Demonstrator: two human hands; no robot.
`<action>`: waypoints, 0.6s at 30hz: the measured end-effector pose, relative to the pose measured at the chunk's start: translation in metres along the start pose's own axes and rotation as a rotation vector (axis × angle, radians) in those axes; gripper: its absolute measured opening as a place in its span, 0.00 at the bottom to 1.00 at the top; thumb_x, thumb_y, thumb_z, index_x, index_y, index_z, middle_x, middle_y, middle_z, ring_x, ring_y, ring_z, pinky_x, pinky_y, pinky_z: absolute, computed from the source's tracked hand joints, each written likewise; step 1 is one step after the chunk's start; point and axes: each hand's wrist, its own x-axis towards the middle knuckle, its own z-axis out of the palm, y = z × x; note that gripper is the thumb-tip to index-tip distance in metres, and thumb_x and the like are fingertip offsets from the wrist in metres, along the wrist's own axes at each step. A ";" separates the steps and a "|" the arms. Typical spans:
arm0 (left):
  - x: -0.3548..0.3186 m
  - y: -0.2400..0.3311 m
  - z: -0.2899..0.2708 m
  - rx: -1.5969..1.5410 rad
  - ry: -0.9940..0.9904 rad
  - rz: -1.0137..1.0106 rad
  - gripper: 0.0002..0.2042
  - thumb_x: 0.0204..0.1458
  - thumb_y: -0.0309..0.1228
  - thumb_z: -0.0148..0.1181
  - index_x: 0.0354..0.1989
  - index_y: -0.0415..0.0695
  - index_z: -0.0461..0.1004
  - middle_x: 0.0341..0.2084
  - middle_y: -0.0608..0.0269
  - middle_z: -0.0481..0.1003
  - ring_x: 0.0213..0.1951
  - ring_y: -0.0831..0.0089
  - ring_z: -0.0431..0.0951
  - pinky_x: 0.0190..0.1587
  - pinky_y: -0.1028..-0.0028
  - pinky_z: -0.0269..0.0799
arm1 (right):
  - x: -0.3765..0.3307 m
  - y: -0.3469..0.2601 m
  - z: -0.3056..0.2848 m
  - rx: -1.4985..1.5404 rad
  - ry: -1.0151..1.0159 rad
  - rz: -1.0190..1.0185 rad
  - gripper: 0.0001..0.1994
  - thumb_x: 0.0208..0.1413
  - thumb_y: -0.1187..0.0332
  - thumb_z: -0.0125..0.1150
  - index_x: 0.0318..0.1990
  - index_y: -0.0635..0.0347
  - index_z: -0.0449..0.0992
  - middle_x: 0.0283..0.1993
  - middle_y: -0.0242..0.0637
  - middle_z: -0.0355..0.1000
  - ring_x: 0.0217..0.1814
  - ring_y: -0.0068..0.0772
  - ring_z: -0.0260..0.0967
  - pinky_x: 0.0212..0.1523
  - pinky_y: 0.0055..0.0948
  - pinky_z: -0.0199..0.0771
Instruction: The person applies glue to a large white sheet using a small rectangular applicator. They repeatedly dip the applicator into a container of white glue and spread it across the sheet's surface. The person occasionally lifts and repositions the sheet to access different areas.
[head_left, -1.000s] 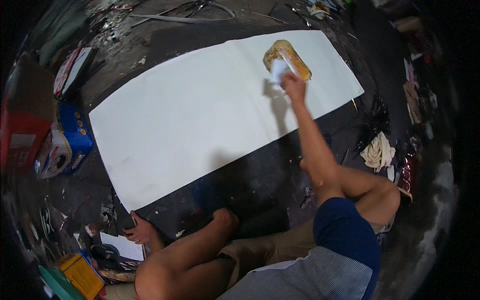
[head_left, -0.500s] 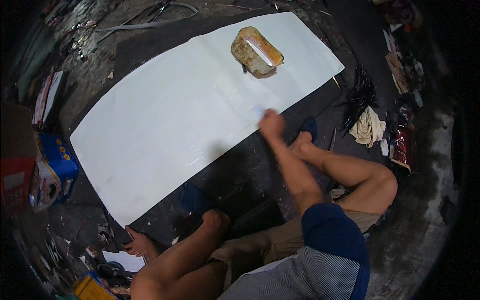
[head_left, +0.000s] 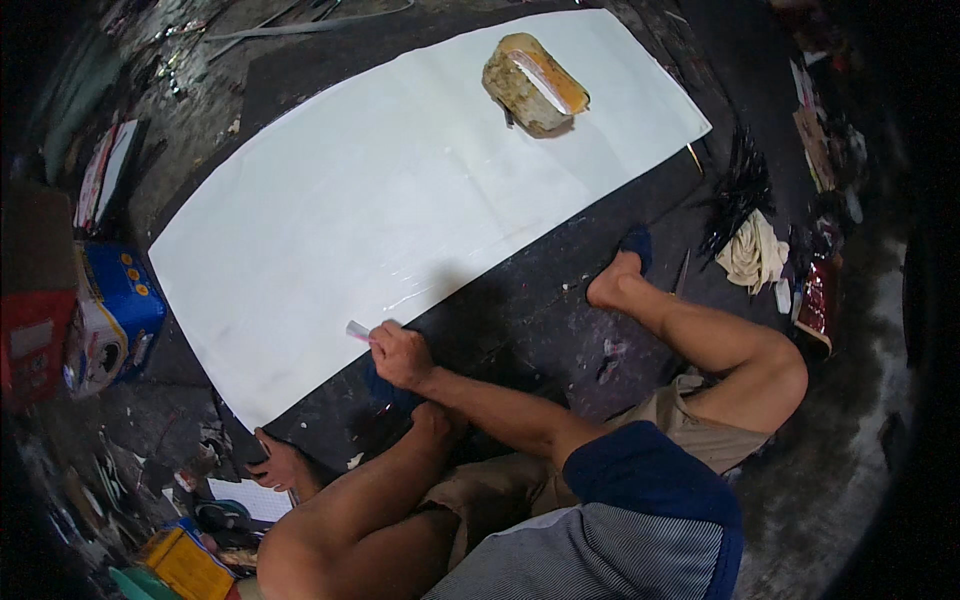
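A large white sheet (head_left: 330,200) lies slantwise on a dark mat, with glossy wet-looking streaks near its front edge. My right hand (head_left: 402,357) is closed on a small flat pale scraper (head_left: 358,331), held over the sheet's front edge toward the left. At the sheet's near left corner, my left hand (head_left: 280,468) has its fingers apart, one fingertip touching the corner. Far from both hands, a rough stone-like block (head_left: 522,98) with an orange-yellow side and a pale strip on top rests on the sheet's right part.
Boxes, one blue (head_left: 125,300) and one red (head_left: 38,345), stand at the left. A yellow container (head_left: 188,562) and a written paper (head_left: 255,497) lie near my left knee. To the right are black bristly strands (head_left: 738,190), a crumpled cream cloth (head_left: 752,252) and a dark red packet (head_left: 818,298).
My right hand has swept left and toward me along the sheet's front edge, from below the block, carrying the scraper. My left hand stays at the corner. The view has shifted slightly.
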 end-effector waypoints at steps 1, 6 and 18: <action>0.000 0.003 -0.002 -0.008 0.005 0.008 0.46 0.32 0.80 0.50 0.48 0.51 0.73 0.47 0.63 0.71 0.46 0.64 0.75 0.44 0.62 0.69 | 0.009 0.016 -0.009 -0.066 -0.018 0.002 0.03 0.50 0.72 0.56 0.27 0.57 0.70 0.27 0.45 0.69 0.28 0.52 0.70 0.26 0.47 0.70; 0.012 -0.013 0.009 -0.066 0.008 0.010 0.46 0.32 0.80 0.50 0.48 0.50 0.73 0.46 0.62 0.72 0.46 0.64 0.75 0.43 0.62 0.70 | 0.103 0.159 -0.174 -0.676 0.119 0.451 0.08 0.55 0.69 0.49 0.36 0.59 0.75 0.33 0.47 0.73 0.35 0.53 0.74 0.35 0.50 0.74; 0.021 -0.036 0.024 0.037 0.104 -0.042 0.46 0.31 0.80 0.51 0.46 0.49 0.74 0.45 0.62 0.72 0.44 0.64 0.76 0.41 0.63 0.71 | 0.066 0.128 -0.114 -0.433 0.087 0.169 0.03 0.52 0.69 0.56 0.29 0.56 0.74 0.29 0.44 0.72 0.30 0.52 0.72 0.30 0.47 0.72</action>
